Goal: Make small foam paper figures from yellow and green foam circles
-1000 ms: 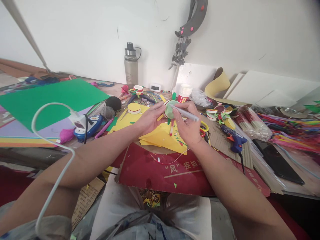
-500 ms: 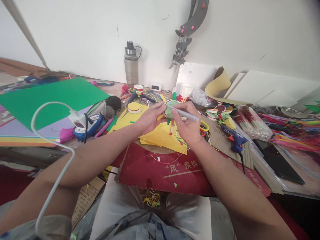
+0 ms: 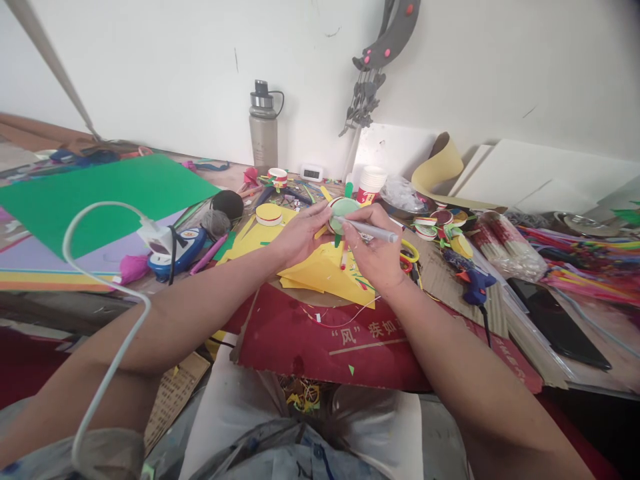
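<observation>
In my left hand (image 3: 303,232) is a round paper craft piece (image 3: 342,212) with a pale green face and a dark rim, its fingers closed on the left edge. Yellow and green strips stick out around it. My right hand (image 3: 376,243) grips a whitish pen (image 3: 371,231), whose tip end meets the green face; the tip itself is too small to make out. Below both hands lie yellow paper sheets (image 3: 320,272) with small coloured scraps on them. Scissors (image 3: 409,251) with yellow and red handles rest just right of my right hand.
A red cardboard sheet (image 3: 300,347) covers the table's front. At left are green paper (image 3: 105,197) and a blue-and-white device (image 3: 181,252) with a cable. A bottle (image 3: 263,130) and paper cups (image 3: 371,183) stand behind; a glue gun (image 3: 475,283) and phone (image 3: 557,323) lie right.
The pale green face has turned a little more toward the camera, and the pen's tip end sits slightly lower on it. Both hands keep their hold and have hardly moved.
</observation>
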Motion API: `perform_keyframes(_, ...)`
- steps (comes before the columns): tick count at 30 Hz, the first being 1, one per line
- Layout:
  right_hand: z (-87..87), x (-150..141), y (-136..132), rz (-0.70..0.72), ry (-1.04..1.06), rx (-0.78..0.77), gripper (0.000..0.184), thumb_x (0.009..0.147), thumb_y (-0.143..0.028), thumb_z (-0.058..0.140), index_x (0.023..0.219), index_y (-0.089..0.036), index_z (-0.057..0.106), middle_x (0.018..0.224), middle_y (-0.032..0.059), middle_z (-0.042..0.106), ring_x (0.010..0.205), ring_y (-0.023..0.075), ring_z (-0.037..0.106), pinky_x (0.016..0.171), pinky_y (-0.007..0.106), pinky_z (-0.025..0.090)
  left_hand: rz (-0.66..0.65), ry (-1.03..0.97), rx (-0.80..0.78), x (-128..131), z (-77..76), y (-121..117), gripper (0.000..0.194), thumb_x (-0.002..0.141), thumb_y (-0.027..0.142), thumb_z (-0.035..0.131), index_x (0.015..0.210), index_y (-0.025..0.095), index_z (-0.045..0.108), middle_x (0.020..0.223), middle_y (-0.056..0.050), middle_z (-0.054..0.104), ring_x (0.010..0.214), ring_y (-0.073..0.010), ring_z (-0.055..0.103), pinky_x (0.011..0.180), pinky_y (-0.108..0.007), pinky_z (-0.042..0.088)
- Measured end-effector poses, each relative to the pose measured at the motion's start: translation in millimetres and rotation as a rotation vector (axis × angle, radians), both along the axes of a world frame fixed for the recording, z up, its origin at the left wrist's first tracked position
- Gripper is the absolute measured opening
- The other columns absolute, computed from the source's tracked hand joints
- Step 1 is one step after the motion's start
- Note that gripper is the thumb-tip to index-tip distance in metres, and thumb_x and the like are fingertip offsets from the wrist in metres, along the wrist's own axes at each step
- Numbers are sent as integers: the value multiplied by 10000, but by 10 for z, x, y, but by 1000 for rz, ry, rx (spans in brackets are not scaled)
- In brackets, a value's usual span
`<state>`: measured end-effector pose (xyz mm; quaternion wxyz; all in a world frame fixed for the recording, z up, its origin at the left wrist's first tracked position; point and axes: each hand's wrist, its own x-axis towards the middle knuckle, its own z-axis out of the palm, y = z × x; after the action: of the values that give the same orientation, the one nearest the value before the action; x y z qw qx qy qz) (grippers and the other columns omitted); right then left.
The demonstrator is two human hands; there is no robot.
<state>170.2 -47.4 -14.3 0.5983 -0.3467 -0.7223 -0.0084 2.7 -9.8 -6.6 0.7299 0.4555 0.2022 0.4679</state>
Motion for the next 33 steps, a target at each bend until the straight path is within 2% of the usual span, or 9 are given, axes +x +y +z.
perform_keyframes(9, -18, -23, 10, 13, 25, 10, 126, 981, -328, 683, 886, -247, 667, 802, -9, 707, 709, 171, 671, 694, 346, 554, 12, -5, -3, 7, 9, 1, 91, 1005, 268, 752, 1007, 177, 748, 903, -8, 724, 856, -114, 657, 840, -266, 558)
perform_keyframes(17, -8, -14, -1, -2, 11, -26, 157, 970, -356, 702, 854, -260, 661, 791, 0, 703, 699, 196, 669, 698, 375, 557, 28, 23, -11, -9, 21, -1, 108, 1008, 266, 740, 1060, 172, 732, 924, -16, 730, 886, -124, 661, 878, -273, 560)
perform_keyframes(26, -15, -15, -6, -15, 16, -62, 188, 953, -363, 707, 814, -255, 641, 731, -11, 671, 672, 186, 647, 680, 365, 528, 36, 1, -3, 1, 10, 13, 102, 1027, 239, 705, 957, 170, 733, 889, -13, 702, 850, -121, 634, 834, -266, 540)
perform_keyframes(33, -14, 13, -2, -17, 14, -12, 154, 936, -335, 728, 813, -258, 674, 754, -9, 684, 694, 198, 660, 682, 371, 531, 6, -2, 19, -3, 21, 5, 101, 1010, 263, 733, 1053, 181, 774, 979, -24, 740, 914, -127, 663, 849, -269, 548)
